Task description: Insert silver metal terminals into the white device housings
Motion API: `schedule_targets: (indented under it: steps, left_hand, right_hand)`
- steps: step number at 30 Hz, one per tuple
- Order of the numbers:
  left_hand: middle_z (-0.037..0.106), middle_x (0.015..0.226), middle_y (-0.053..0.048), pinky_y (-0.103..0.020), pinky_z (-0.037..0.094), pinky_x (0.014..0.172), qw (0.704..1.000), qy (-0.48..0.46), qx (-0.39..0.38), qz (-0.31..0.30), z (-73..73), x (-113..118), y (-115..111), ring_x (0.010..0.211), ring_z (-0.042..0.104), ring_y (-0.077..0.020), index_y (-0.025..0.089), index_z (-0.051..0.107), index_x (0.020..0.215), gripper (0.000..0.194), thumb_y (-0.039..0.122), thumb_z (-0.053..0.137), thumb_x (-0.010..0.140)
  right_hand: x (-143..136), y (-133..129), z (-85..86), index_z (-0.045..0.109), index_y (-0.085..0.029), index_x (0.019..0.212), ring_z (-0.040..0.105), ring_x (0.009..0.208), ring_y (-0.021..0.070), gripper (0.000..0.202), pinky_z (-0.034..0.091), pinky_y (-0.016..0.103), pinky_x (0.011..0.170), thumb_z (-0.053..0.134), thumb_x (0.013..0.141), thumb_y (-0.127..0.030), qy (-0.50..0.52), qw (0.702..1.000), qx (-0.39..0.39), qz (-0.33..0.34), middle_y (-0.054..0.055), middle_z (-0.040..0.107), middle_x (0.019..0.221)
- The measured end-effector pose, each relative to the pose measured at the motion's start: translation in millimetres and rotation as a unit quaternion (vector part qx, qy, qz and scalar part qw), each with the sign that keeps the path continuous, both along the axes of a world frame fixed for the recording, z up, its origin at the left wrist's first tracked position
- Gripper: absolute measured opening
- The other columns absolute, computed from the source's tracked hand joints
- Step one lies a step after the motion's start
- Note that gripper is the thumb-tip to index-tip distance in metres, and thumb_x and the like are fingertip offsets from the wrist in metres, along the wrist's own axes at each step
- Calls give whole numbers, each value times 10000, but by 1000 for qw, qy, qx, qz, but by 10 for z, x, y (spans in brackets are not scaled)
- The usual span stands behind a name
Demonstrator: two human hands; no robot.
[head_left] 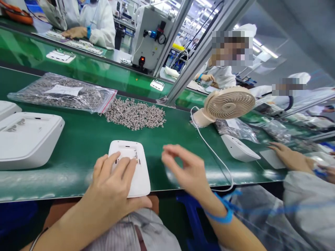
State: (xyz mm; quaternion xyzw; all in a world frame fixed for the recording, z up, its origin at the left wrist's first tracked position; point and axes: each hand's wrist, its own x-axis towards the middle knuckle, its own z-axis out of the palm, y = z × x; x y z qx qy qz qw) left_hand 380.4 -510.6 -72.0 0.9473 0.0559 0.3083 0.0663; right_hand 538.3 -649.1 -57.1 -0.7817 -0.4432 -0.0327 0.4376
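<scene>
A white plastic housing [140, 179] with rounded corners and a recessed middle lies at the bench's near edge. My left hand [111, 183] grips it, fingers over its top and recess, thumb along the near side. Small metal pieces show in the recess, partly hidden by my fingers. To the right, my right hand [187, 170] hovers above the green bench, apart from the housing. Its thumb and forefinger are pinched together; blur hides anything between them. Beyond both hands is a heap of small metal clips [136, 115].
A clear bag of metal parts [65, 91] lies behind the heap. More white housings [31, 139] stand at left. A beige fan [227, 103] with a white cable [213, 150] is at right. Near it, a co-worker's hand [293, 157] rests by another housing [239, 149].
</scene>
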Motion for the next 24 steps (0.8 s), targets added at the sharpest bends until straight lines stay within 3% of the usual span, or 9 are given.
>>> schedule_targets:
  steps: [2,4,6,8,11,14,19,24]
  left_hand:
    - [670,1001,-84,-428,315,927,1000,-1,29,-9,61,-18,81,1007,551,-270,147,656,1001,463,500,379,885]
    - [663,1082,-17,-450,302,925,999,15,45,-23,106,-56,181,1050,542,-276,220,650,1037,353,346,357,885]
    - [642,1143,7,-495,302,906,997,29,68,9,127,-107,287,1090,520,-324,258,652,1051,379,227,335,844]
    - [634,1159,-46,-521,321,880,992,26,100,74,126,-144,355,1086,515,-369,201,668,1031,394,174,341,814]
    - [608,1196,-116,-503,351,869,981,16,148,122,95,-106,306,1074,524,-375,96,655,1055,360,227,404,833]
    - [568,1256,-120,-480,344,913,976,46,151,149,40,42,131,1128,498,-357,76,594,1174,411,291,443,858]
    - [626,1030,-142,-423,366,875,965,84,172,179,-35,230,-59,944,544,-300,16,587,1161,420,283,475,857]
    - [635,993,-96,-375,362,855,980,20,165,107,-124,226,-108,898,528,-239,52,623,1101,349,270,508,854]
  right_hand:
    - [489,171,-86,657,-165,821,562,655,142,149,487,292,656,548,792,-262,18,996,-17,-87,19,614,704]
    - [974,334,-202,671,-127,878,539,623,142,221,463,290,630,510,763,-225,36,984,-65,-163,32,607,702]
    - [1334,457,-287,679,-99,933,494,580,136,292,433,287,616,485,732,-183,33,977,-121,-171,8,547,620]
    - [1528,535,-315,689,-99,941,441,532,128,314,405,283,597,494,704,-167,32,977,-149,-149,-32,460,524]
    - [1596,586,-301,701,-118,878,383,489,119,269,366,284,573,522,687,-178,36,978,-174,-112,-58,384,466]
    - [1567,593,-309,692,-135,773,390,522,129,195,359,300,604,521,688,-176,7,976,-190,-106,-40,398,491]
    - [1523,578,-403,681,-155,736,444,591,152,175,404,326,669,513,712,-199,-77,973,-169,-134,7,448,620]
    - [1522,611,-438,674,-175,727,475,601,159,151,433,333,678,526,704,-195,-74,980,-148,-114,15,466,638]
